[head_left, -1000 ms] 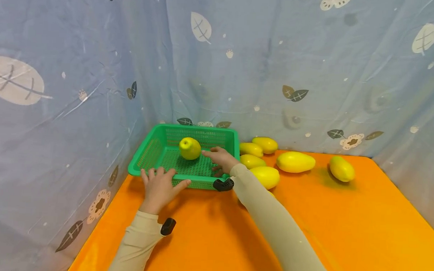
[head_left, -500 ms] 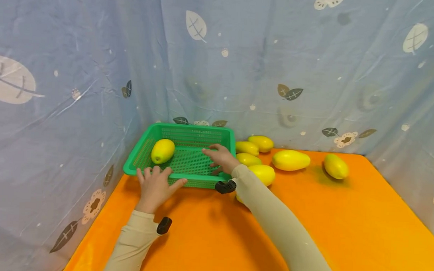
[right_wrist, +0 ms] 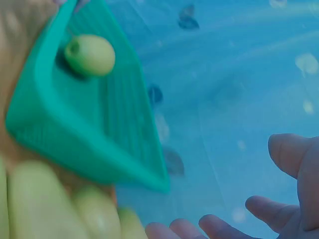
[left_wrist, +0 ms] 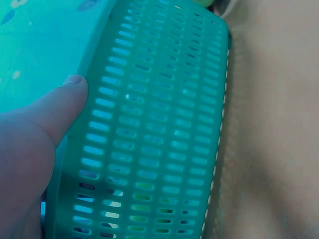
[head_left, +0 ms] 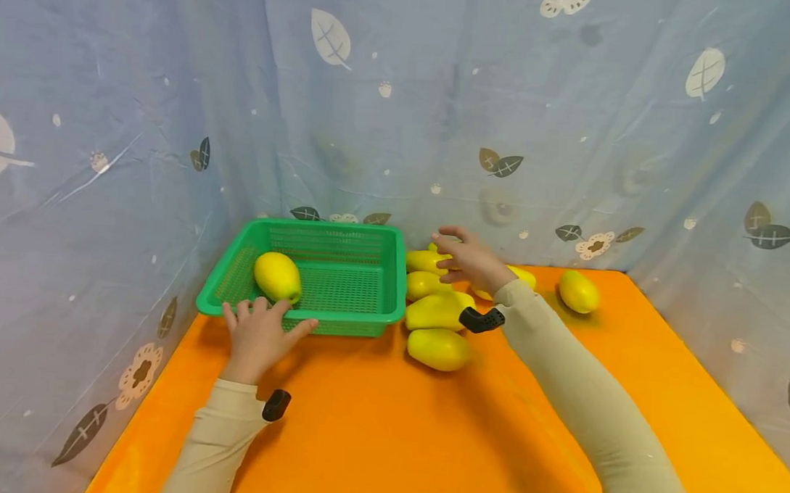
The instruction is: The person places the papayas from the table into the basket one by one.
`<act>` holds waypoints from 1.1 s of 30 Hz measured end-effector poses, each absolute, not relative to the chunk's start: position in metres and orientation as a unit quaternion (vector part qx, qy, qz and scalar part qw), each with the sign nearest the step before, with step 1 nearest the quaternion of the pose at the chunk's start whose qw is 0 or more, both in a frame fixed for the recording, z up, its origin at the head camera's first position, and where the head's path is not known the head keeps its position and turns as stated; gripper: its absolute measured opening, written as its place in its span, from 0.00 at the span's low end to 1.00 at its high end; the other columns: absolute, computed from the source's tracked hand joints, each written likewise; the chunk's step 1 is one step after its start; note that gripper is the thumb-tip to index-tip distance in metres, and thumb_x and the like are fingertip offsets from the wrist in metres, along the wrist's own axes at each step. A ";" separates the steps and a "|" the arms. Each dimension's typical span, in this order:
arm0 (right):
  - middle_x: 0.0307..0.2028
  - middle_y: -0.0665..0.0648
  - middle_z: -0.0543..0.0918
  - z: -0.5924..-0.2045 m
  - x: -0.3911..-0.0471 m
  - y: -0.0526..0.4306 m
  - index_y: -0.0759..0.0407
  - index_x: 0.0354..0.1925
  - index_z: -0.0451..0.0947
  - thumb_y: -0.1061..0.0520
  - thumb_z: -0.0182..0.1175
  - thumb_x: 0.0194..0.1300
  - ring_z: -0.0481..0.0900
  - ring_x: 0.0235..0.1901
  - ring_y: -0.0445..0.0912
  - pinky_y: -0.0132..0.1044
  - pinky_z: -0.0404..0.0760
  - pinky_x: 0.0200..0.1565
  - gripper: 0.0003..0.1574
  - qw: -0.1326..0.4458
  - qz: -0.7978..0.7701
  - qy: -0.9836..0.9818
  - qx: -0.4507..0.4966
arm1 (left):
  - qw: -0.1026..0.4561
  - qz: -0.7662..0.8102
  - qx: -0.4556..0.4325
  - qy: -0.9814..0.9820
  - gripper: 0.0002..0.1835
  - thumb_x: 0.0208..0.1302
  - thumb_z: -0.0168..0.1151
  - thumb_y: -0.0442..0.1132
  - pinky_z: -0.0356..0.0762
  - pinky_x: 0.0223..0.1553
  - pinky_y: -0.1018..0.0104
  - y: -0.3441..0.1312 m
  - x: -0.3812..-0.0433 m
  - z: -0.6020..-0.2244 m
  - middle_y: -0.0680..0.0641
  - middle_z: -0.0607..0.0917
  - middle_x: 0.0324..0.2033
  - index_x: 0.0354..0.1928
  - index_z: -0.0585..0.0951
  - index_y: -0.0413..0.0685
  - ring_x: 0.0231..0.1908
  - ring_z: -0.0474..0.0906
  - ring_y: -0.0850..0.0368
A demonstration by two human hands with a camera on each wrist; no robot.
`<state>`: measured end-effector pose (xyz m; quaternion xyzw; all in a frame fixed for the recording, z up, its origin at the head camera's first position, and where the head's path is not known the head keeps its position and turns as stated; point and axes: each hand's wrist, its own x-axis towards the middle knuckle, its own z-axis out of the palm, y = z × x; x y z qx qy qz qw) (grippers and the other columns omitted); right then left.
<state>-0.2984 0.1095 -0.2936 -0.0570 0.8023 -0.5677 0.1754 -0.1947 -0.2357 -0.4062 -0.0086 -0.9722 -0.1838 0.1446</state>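
One yellow papaya (head_left: 278, 277) lies in the left part of a green perforated plastic basket (head_left: 340, 323). My left hand (head_left: 256, 343) rests at the basket's front rim with its fingers spread; in the left wrist view the thumb (left_wrist: 65, 99) lies along that rim. To the right of the basket, my right hand (head_left: 476, 262) is held above a group of papayas (head_left: 440, 310), fingers apart and holding nothing. It hides parts of the papayas at the back. The right wrist view shows its spread fingers (right_wrist: 269, 211) and the basket beyond.
A nearer papaya (head_left: 438, 349) lies at the front of the group, and a single one (head_left: 578, 292) farther right. The orange tabletop (head_left: 376, 420) ends at a patterned blue curtain (head_left: 398, 145) behind and on both sides.
The papaya in the basket has rolled to the left and turned. My right hand has left the basket and moved right over the other papayas. My left hand stays at the rim.
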 end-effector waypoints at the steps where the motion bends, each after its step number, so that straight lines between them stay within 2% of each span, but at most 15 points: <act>1: 0.76 0.67 0.60 -0.292 -0.297 0.122 0.51 0.81 0.45 0.39 0.48 0.80 0.71 0.67 0.63 0.56 0.79 0.64 0.44 0.172 -0.563 0.807 -0.051 | 0.146 -0.186 -0.011 -0.972 0.35 0.65 0.65 0.64 0.34 0.68 0.18 -0.235 -0.195 -0.406 0.28 0.78 0.52 0.59 0.82 0.42 0.60 0.62 0.20; 8: 0.77 0.71 0.55 -0.305 -0.290 0.176 0.55 0.82 0.39 0.38 0.45 0.80 0.66 0.69 0.66 0.59 0.73 0.68 0.47 0.163 -0.563 0.810 -0.017 | 0.144 -0.182 -0.012 -0.973 0.35 0.65 0.64 0.65 0.33 0.67 0.18 -0.239 -0.193 -0.404 0.28 0.78 0.51 0.59 0.81 0.41 0.59 0.61 0.20; 14: 0.77 0.73 0.53 -0.336 -0.284 0.198 0.56 0.82 0.40 0.39 0.46 0.80 0.62 0.73 0.68 0.60 0.72 0.69 0.47 0.178 -0.576 0.798 0.015 | 0.140 -0.176 -0.010 -0.974 0.36 0.65 0.63 0.66 0.35 0.67 0.18 -0.238 -0.192 -0.404 0.28 0.78 0.50 0.58 0.82 0.42 0.58 0.61 0.20; 25: 0.78 0.72 0.53 -0.370 -0.285 0.201 0.58 0.82 0.38 0.39 0.46 0.80 0.68 0.68 0.67 0.62 0.71 0.69 0.48 0.197 -0.584 0.787 0.022 | 0.134 -0.179 -0.010 -0.975 0.38 0.65 0.63 0.66 0.33 0.68 0.18 -0.234 -0.192 -0.407 0.26 0.77 0.53 0.62 0.80 0.40 0.60 0.61 0.20; 29: 0.78 0.70 0.56 -0.375 -0.287 0.198 0.57 0.82 0.40 0.38 0.49 0.79 0.67 0.69 0.67 0.62 0.71 0.69 0.50 0.200 -0.589 0.783 0.025 | 0.138 -0.181 -0.010 -0.974 0.38 0.65 0.64 0.66 0.33 0.68 0.18 -0.234 -0.192 -0.407 0.26 0.77 0.53 0.61 0.80 0.40 0.59 0.61 0.20; 33: 0.77 0.70 0.58 -0.385 -0.291 0.195 0.56 0.82 0.44 0.37 0.50 0.78 0.70 0.66 0.65 0.60 0.74 0.67 0.49 0.206 -0.580 0.788 0.024 | 0.142 -0.180 -0.011 -0.973 0.37 0.65 0.64 0.65 0.33 0.68 0.18 -0.233 -0.191 -0.407 0.26 0.78 0.52 0.60 0.81 0.40 0.59 0.62 0.19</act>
